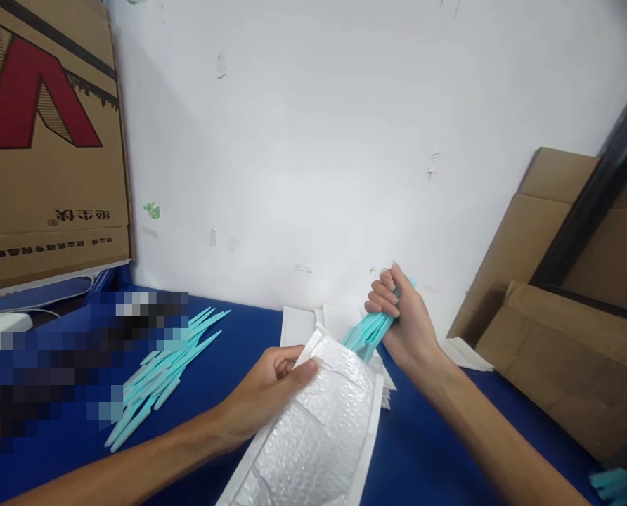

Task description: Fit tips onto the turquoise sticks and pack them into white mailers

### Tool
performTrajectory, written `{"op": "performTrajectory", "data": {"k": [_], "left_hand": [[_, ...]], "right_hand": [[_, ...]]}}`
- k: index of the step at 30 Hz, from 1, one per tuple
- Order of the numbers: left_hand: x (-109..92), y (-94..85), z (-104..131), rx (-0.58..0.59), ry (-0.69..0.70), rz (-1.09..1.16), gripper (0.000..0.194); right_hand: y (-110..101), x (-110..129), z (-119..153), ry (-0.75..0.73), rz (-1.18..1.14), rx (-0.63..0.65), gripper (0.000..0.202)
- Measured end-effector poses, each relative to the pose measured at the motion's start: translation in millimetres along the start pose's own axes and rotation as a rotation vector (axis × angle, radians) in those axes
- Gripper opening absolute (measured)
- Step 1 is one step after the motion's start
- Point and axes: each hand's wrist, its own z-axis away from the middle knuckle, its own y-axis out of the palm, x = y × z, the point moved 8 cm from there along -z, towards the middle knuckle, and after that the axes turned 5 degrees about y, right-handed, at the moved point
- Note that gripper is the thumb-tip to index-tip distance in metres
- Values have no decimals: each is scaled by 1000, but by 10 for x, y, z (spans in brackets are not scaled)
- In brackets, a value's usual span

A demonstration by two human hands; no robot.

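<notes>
A white bubble mailer (324, 422) slants across the lower middle, its mouth facing up and away. My left hand (279, 383) pinches the mailer's left edge near the mouth, thumb on top. My right hand (401, 316), closed in a fist, holds a bundle of turquoise sticks (369, 334). The lower ends of that bundle are at the mailer's opening, and how far they reach inside is hidden. More flat turquoise sticks (160, 379) lie in a loose pile on the blue table (424, 436) to the left.
White mailers (299, 327) lie behind my hands against the white wall. A printed cardboard box (50, 176) stands at the left. Brown cardboard (571, 358) and a dark bar are at the right. Turquoise items (622, 483) show in the bottom right corner. The far left is pixelated.
</notes>
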Motion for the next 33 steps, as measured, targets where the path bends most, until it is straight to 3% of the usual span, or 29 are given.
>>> {"op": "performTrajectory", "data": {"k": [12,15,27,30,33], "left_hand": [[80,-69,54,-151,-83,-16,55],[75,-61,65,-135,-92,-1,58],[-75,22,46,-46,-52,259,45],[-20,32,42,-11,-63,255,42],[124,-19,74,-48,-154,182,45]], "right_hand": [[358,129,293,-143,104,147,48],[429,116,352,-121,137,172,49],[342,118,221,28,80,177,45],[351,73,250,11,90,161,45],[363,-8,285,24,86,152,44]]}}
